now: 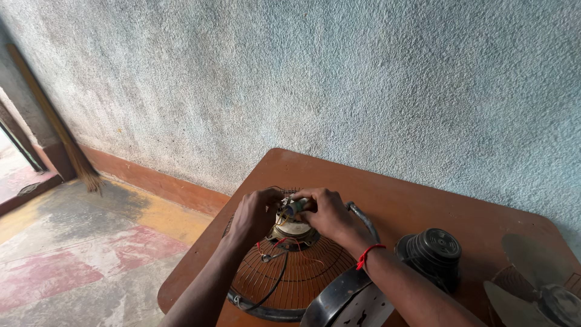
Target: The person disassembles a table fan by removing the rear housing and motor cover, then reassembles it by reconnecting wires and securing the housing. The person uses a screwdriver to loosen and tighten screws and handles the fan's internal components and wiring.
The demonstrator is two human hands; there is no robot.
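Note:
A round wire fan guard (290, 275) lies flat on a brown wooden table (399, 200). The fan motor (292, 228) stands at the guard's centre, with red and black wires (275, 251) trailing from it. My left hand (254, 213) rests against the motor's left side. My right hand (327, 212), with a red thread on the wrist, pinches a small greenish part (295, 207) at the motor's top. Both hands meet over the motor.
A black ribbed motor cover (433, 251) sits right of my forearm. Grey fan blades (535, 281) lie at the table's right edge. A black-and-white fan base (348, 300) is at the front. A broom (60, 130) leans on the rough wall beside a doorway at left.

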